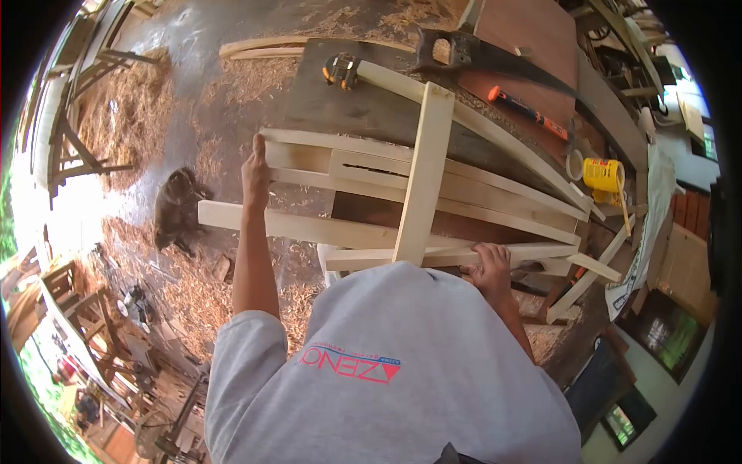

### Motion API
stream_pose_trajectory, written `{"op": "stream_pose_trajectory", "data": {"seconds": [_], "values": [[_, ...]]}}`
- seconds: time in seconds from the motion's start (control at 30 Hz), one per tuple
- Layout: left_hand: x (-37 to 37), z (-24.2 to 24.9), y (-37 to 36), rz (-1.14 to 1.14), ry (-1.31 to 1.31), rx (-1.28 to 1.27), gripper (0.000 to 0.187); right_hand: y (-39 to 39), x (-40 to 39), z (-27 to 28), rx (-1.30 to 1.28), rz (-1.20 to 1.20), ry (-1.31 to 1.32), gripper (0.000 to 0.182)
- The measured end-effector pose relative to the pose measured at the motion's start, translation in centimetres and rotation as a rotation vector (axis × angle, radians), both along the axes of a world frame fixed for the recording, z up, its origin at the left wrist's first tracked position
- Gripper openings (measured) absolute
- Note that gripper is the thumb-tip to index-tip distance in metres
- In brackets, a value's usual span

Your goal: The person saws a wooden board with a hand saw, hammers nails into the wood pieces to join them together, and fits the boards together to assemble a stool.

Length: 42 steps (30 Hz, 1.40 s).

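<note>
My left hand [256,176] is closed on the near-left end of a long, narrow wooden frame [371,145], its fingers against the end edge. The frame has parallel pale rails and a slotted block [369,169] between them. Lower right, my right hand [492,268] is curled over a pale wooden strip [533,253]; its fingertips are partly hidden. A loose wooden board [425,170] lies crosswise over the frame. Another wooden board [290,223] runs beneath my left forearm and under the crosswise board.
Beyond the frame lie a tape measure [341,70], a handsaw [479,56] and an orange-handled hammer [529,111]. A yellow tub [604,175] stands at the right. Shavings cover the floor [185,298], where a dark power tool [176,209] sits at the left.
</note>
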<state>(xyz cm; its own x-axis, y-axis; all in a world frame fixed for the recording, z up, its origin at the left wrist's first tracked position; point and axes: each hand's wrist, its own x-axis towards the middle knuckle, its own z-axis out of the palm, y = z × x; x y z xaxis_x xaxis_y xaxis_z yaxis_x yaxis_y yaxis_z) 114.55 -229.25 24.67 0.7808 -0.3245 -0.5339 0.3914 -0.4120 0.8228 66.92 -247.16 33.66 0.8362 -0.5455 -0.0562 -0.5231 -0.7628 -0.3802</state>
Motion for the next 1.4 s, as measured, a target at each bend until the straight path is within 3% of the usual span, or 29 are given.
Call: {"op": "stream_pose_trajectory", "data": {"seconds": [0.1,0.2,0.23,0.3,0.37,0.4,0.43,0.5,0.57,0.67,0.77,0.9,0.97,1.23,1.4], "values": [[-0.3,0.7,-0.3,0.035,-0.015,-0.001,0.071,-0.3,0.6,0.5,0.032,0.015,0.055,0.042],[0.0,-1.0,-0.3,0.045,-0.046,-0.011,0.073,-0.5,1.2,1.2,0.136,-0.031,-0.062,0.039],[1.3,-3.9,0.4,0.008,-0.195,0.089,0.068,-0.4,2.2,1.4,0.117,-0.041,-0.129,0.038],[1.1,-2.6,0.1,-0.034,-0.353,0.196,0.063,0.5,3.1,1.1,0.106,-0.055,-0.205,0.038],[-1.1,0.0,-1.6,0.11,-1.442,0.651,0.052,1.0,3.2,0.1,0.121,-0.081,-0.212,0.034],[-2.4,1.9,-2.5,0.054,-1.418,0.479,0.043,1.1,3.0,-0.5,0.119,-0.083,-0.217,0.034],[-3.8,3.0,-3.2,0.053,-1.422,0.476,0.043,1.2,2.7,-1.1,0.099,-0.03,-0.194,0.032],[-6.9,4.5,-4.4,-0.265,-0.779,0.092,0.044,1.4,2.4,-1.5,0.082,0.017,-0.171,0.031],[-9.0,5.6,-5.6,-0.452,-0.487,0.162,0.053,1.5,2.5,-1.7,0.074,-0.022,-0.167,0.029],[-9.4,6.0,-6.8,-0.659,-0.572,0.402,0.066,1.3,2.8,-1.7,0.087,-0.036,-0.179,0.029],[-8.9,4.9,-7.8,-0.598,-0.432,0.336,0.074,1.2,2.7,-1.8,0.07,-0.024,-0.19,0.028],[-8.9,5.1,-7.6,-0.545,-0.365,0.244,0.069,1.2,2.5,-2.5,0.065,-0.031,-0.223,0.028],[-9.5,5.5,-7.7,-0.337,-0.161,0.087,0.062,1.2,2.2,-3.1,0.038,-0.023,-0.286,0.028],[-9.4,3.4,-7.5,-0.261,-0.245,-0.044,0.049,1.1,2.0,-3.0,0.057,-0.022,-0.232,0.03],[-10.7,5.9,-7.6,-0.15,-0.137,-0.165,0.038,0.2,1.8,-2.1,0.069,0.051,-0.158,0.035]]}}
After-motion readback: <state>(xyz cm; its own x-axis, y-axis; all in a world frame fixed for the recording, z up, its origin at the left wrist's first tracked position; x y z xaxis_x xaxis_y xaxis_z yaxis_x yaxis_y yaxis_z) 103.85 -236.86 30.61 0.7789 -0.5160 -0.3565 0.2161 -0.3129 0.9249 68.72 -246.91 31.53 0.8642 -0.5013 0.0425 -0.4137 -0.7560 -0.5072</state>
